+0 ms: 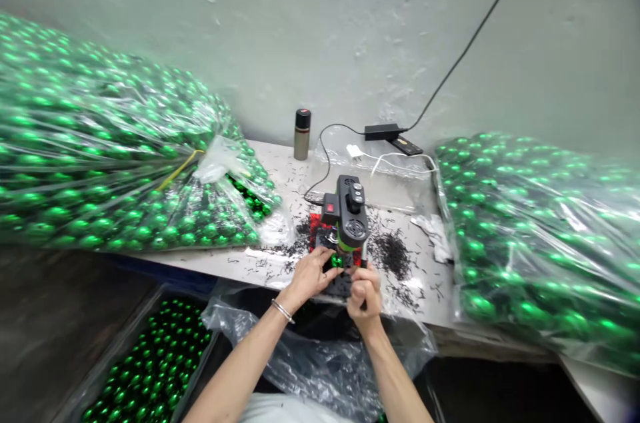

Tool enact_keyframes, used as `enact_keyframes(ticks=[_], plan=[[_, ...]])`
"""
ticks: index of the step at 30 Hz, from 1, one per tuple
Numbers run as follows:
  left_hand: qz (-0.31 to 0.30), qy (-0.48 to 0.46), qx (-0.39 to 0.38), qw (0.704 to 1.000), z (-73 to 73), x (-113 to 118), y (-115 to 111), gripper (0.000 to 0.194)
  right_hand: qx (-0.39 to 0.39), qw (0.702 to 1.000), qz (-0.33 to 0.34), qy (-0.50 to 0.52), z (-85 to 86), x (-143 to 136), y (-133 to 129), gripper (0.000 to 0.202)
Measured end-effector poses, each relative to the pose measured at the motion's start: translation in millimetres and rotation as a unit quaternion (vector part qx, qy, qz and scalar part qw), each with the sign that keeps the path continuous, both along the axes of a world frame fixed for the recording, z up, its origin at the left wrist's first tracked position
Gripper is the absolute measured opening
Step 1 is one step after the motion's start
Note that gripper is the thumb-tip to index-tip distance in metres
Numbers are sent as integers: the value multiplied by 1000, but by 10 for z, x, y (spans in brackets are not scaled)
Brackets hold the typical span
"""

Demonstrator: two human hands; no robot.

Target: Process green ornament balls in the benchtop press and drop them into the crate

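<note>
While the left hand (310,274) sets extended fingers at a green piece (337,262) under the machine (353,210), right hand (366,293) curls alongside, grip unclear; looks mid-work, binned balls (155,350) probably left.

**My remote tally, kind by kind**

From my feed I am counting one left hand (311,274), one right hand (365,293), one machine (351,210), two bulging bags (220,160), one flask (301,136), one adapter (382,132) and one bracelet (283,311); green balls (145,370) are crowding beyond counting.

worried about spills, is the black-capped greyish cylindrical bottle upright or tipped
Upright: the bottle stands on its base on the white table, with its black cap uppermost.
</note>
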State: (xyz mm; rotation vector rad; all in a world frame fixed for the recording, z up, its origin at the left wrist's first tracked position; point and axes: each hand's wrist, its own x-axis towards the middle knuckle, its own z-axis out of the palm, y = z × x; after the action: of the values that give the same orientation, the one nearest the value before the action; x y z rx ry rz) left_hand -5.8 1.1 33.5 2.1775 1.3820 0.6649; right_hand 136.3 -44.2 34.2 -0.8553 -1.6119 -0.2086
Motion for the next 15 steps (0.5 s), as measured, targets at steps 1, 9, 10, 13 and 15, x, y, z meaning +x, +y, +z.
enact_keyframes(ticks=[1,9,10,13,15], plan=[[2,-3,-6,1000,7,10,5,41,3,1000,1,3,45,4,-4,26],[37,-117,4,992,-40,-81,-153,38,-120,984,1,130,813,-44,-80,28],[34,-133,13,990,-57,-127,-243,37,-132,982,3,137,876,-57,-88,29],[10,-137,50,989,-104,-290,-510,42,-130,980,1,151,912,-98,-97,31],[19,-108,93,990,-104,-416,-560,51,-118,980,-8,161,848,-124,-95,31]])
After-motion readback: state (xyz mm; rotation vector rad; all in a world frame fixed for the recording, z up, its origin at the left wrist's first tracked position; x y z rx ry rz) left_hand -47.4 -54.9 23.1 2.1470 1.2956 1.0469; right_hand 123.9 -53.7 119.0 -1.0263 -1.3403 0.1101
